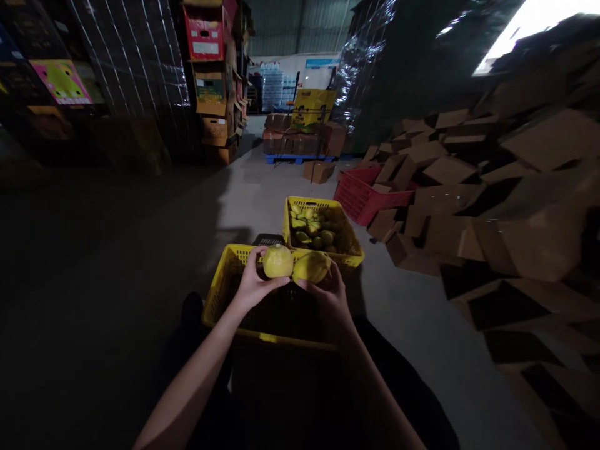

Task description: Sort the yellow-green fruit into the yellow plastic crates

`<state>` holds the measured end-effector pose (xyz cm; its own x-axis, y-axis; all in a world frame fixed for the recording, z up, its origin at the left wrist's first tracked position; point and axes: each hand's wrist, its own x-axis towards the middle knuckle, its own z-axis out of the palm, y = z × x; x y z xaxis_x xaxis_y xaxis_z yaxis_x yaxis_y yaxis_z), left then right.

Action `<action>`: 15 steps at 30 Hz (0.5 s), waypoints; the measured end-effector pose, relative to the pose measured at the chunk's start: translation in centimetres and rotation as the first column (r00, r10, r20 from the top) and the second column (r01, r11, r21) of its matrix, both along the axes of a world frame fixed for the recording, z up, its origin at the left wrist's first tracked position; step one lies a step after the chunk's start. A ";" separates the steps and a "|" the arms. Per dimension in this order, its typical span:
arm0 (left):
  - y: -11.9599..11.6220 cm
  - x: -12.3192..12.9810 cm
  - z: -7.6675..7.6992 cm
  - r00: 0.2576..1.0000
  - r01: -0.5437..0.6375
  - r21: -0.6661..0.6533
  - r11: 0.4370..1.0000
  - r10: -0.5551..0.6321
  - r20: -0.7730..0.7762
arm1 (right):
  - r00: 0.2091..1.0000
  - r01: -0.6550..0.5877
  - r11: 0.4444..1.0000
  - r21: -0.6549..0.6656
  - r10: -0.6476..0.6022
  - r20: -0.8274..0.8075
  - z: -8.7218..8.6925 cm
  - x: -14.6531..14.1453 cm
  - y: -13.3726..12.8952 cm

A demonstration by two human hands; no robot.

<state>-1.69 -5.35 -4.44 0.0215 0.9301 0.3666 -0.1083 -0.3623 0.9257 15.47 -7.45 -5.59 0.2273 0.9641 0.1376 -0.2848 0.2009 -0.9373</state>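
My left hand (255, 285) grips a round-looking yellow papaya (278, 261), seen end-on with its stem scar up. In my right hand (334, 292) is a longer yellow-green papaya (311, 267), lying sideways. The two fruits are held side by side, close to touching, thumbs below them. Under both hands stands a yellow plastic crate (216, 286); its inside is dark, and I cannot make out what lies there. Just beyond it, a second yellow crate (352, 240) holds several green and yellow fruits (308, 226).
Flattened and opened cardboard boxes (450, 187) are heaped on the right, beside a red crate (360, 194). Stacked cartons (213, 94) rise at the back left. A blue pallet (293, 159) carries boxes farther back. Grey concrete floor (253, 187) runs between them.
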 end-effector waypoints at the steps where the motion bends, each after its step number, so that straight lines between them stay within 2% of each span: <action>1: 0.0 -0.1 0.1 0.998 0.048 -0.054 0.997 -0.045 0.049 | 0.999 -0.016 1.000 -0.024 0.016 -0.034 0.3 0.0 -0.1; 4: -0.2 -0.2 0.6 0.963 0.180 -0.241 0.954 -0.122 0.239 | 0.992 -0.050 0.995 -0.082 0.040 -0.120 0.7 0.2 -0.6; 7: -0.2 -0.1 1.0 0.900 0.288 -0.357 0.889 -0.124 0.418 | 0.989 -0.096 0.987 -0.128 0.080 -0.124 0.7 0.4 -0.9; 10: -0.2 0.1 1.2 0.844 0.326 -0.434 0.840 -0.053 0.533 | 0.973 -0.214 0.963 -0.166 0.194 -0.125 0.5 0.6 -1.1; 12: -0.1 0.3 1.3 0.808 0.345 -0.495 0.798 0.015 0.589 | 0.947 -0.286 0.943 -0.167 0.252 -0.201 0.5 0.4 -1.3; 15: -0.1 0.6 1.5 0.737 0.417 -0.542 0.730 0.077 0.671 | 0.900 -0.332 0.929 -0.165 0.259 -0.352 0.8 -0.2 -1.4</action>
<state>-1.12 -5.48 -2.91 0.2085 0.9296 -0.3038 -0.7233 0.3556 0.5919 15.31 -8.80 -4.81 -0.0761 0.9908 -0.1118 -0.5893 -0.1351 -0.7966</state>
